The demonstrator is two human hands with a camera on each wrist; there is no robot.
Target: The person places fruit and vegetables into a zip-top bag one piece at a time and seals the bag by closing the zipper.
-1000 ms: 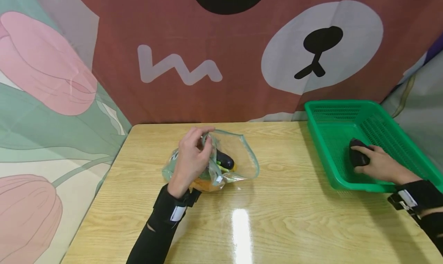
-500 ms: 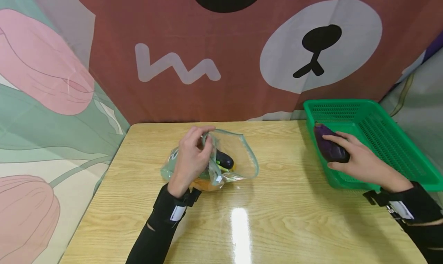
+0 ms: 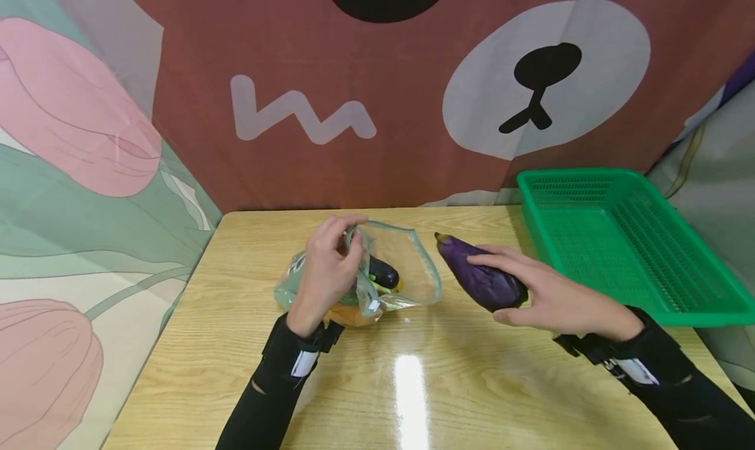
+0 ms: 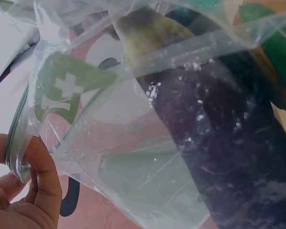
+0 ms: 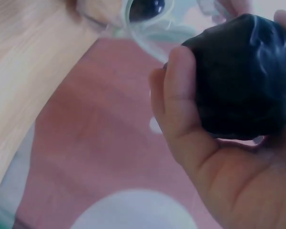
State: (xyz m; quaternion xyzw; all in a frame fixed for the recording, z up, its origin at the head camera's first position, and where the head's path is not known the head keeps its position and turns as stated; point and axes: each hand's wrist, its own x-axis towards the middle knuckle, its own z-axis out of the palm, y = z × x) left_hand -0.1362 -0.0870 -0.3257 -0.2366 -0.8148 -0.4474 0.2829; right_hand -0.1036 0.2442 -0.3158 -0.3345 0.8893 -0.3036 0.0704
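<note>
A clear zip bag [image 3: 407, 260] with a pale green edge lies on the table, its mouth spread toward the right. My left hand [image 3: 330, 266] pinches the bag's rim between thumb and fingers, as the left wrist view also shows. Inside the bag sits a dark eggplant [image 3: 383, 272], with other produce partly hidden by the hand and plastic. My right hand [image 3: 548, 289] grips a large purple eggplant [image 3: 480, 273] by its thick end, just right of the bag's mouth, with the stem end pointing left. In the right wrist view the fingers [image 5: 181, 90] curl round its dark rounded end.
A green plastic basket [image 3: 590, 240] with perforated walls stands at the table's right back. Behind the wooden table [image 3: 472, 384] hangs a brown cloth [image 3: 413, 168] with a cartoon face. Another printed cloth [image 3: 118, 253] hangs at the left.
The right hand has lifted the purple eggplant out of the green basket and carried it left, close to the bag's mouth. My left hand keeps its place on the bag rim.
</note>
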